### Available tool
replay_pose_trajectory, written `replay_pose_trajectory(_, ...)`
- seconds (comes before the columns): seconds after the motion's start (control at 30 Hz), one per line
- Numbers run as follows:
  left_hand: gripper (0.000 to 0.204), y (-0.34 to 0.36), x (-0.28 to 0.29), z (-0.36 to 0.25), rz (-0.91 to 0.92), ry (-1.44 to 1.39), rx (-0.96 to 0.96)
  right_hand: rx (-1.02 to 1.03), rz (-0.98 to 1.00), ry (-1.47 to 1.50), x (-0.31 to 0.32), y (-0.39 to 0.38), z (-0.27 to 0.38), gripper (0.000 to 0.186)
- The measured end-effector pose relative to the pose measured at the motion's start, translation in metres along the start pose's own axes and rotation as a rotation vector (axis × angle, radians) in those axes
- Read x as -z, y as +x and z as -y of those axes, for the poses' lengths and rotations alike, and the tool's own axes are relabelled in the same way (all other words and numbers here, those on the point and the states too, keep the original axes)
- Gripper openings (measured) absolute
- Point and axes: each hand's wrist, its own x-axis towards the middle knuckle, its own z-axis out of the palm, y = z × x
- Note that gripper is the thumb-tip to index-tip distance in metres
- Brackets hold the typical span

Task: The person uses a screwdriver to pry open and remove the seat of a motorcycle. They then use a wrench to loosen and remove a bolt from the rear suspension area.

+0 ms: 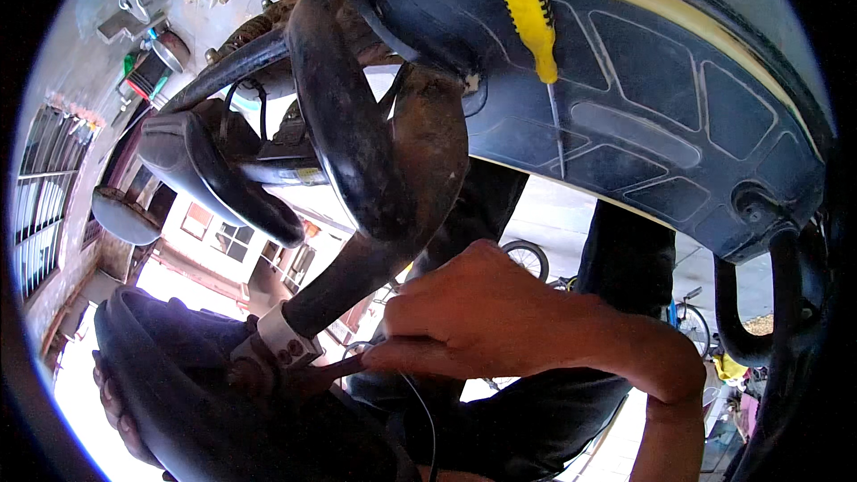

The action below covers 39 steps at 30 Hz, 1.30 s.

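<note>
A black padded saddle fills the lower left, joined by a pale metal clamp to a dark seat post. My left hand is closed round the saddle's outer edge; only some fingers show and the rest is hidden behind it. My right hand is closed on a slim dark tool, which looks like a wrench. Its far end meets the shadowed bolt area beside the clamp. A yellow-handled screwdriver lies on the black ribbed footboard, its shaft pointing toward me.
Bent black frame tubes rise at upper centre, beside a smaller black seat. A thin cable hangs below my right hand. My dark-trousered legs are underneath. A bicycle wheel stands beyond, and loose items lie at upper left.
</note>
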Motion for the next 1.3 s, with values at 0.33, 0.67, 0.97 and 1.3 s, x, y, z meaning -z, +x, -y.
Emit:
replay_pose_trajectory(0.33,0.037,0.031,0.026,-0.022,0.194,0.06,0.049,0.056,-0.077,0.137,0.002,-0.021,-0.014,0.029)
replay_pose_trajectory(0.67,0.057,0.047,0.037,-0.025,0.477,0.239,-0.069,0.196,-0.084,0.307,-0.011,-0.009,-0.016,0.025)
replay_pose_trajectory(0.97,0.056,0.034,0.032,-0.031,0.421,0.194,0.014,0.172,0.053,0.478,-0.018,-0.001,-0.023,0.028)
replay_pose_trajectory(1.3,0.055,0.011,0.031,-0.03,0.273,0.069,0.079,0.197,0.026,0.397,-0.028,-0.001,-0.023,0.027)
